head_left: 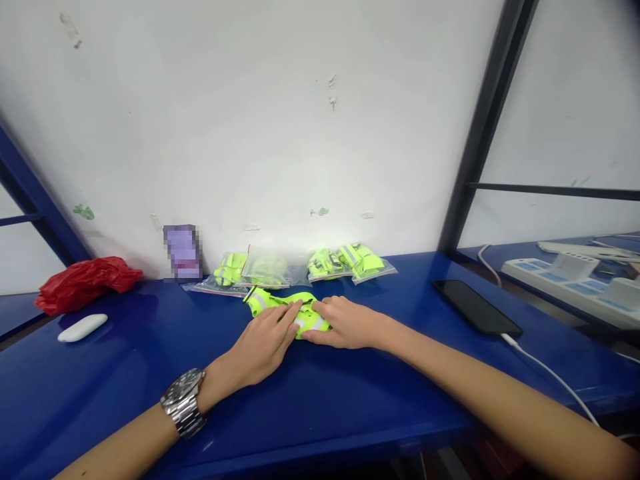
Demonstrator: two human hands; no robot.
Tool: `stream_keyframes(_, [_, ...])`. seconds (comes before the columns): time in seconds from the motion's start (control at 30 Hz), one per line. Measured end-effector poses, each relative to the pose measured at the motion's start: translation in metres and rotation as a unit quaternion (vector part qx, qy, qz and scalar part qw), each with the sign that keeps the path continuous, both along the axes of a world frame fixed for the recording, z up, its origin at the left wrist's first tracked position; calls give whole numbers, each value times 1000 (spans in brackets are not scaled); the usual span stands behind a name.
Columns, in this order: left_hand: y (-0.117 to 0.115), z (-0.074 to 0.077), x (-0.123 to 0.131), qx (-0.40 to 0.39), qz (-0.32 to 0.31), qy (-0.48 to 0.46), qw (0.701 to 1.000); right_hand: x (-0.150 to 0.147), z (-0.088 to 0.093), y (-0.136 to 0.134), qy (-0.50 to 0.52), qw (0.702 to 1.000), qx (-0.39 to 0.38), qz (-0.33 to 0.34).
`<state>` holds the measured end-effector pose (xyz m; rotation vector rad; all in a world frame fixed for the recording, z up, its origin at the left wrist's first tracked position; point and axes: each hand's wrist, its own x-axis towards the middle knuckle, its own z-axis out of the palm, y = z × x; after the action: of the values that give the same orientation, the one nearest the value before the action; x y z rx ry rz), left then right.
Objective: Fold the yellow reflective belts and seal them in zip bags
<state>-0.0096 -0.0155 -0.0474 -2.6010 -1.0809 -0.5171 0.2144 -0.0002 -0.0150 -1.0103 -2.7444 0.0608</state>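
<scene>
A small neon-yellow vest with grey reflective strips [273, 301] lies on the blue table [320, 393], near the wall. My left hand [264, 345], with a metal watch on the wrist, presses its fingertips flat on the vest's near edge. My right hand [346, 323] lies flat on the vest's right end, fingers pointing left. Both hands press on the cloth; neither lifts it. Behind the vest lie several clear bags [270, 268] with the same yellow cloth inside, and more such bags [357, 262] to the right.
A red plastic bag [85, 282] and a white oval object [82, 327] sit at the left. A black phone [476, 307] with a white cable lies at the right. White power strips [570, 280] rest on the neighbouring table, beyond a dark metal post [480, 133].
</scene>
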Motion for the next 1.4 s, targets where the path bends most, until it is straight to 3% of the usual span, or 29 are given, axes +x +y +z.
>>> stream_keyframes(0.23, [-5, 8, 4, -58, -23, 7, 998, 4, 11, -6, 9, 995, -96, -22])
stream_keyframes(0.4, [3, 11, -1, -117, -10, -69, 991, 6, 4, -7, 43, 998, 34, 8])
stream_keyframes(0.57, [4, 23, -2, -236, -32, -161, 958, -4, 8, -6, 78, 996, 49, -1])
stream_keyframes(0.63, [4, 24, 1, -289, -50, -194, 936, -6, 14, -4, 98, 995, 13, 0])
stream_keyframes(0.77, [4, 15, 8, -370, -54, -209, 904, -1, 18, 7, 145, 976, -164, -13])
stream_keyframes(0.87, [5, 5, 13, -257, -13, -191, 947, 2, 13, 16, 131, 964, -220, -65])
stream_keyframes(0.97, [7, -3, 16, -72, 24, -148, 986, 2, 7, 19, 74, 971, -161, -160])
stream_keyframes(1.07, [8, -5, 17, 38, 24, -46, 998, -1, 0, 17, 78, 977, -64, -186])
stream_keyframes(1.13, [6, -3, 16, 53, -12, 5, 999, -3, -7, 16, 106, 982, 20, -154])
stream_keyframes(1.23, [0, 3, 13, 15, -46, 0, 999, -5, -18, 18, 87, 988, 102, -72])
stream_keyframes(1.4, [-13, 15, 12, -73, 12, -18, 997, 3, -14, 18, 102, 992, 69, -35])
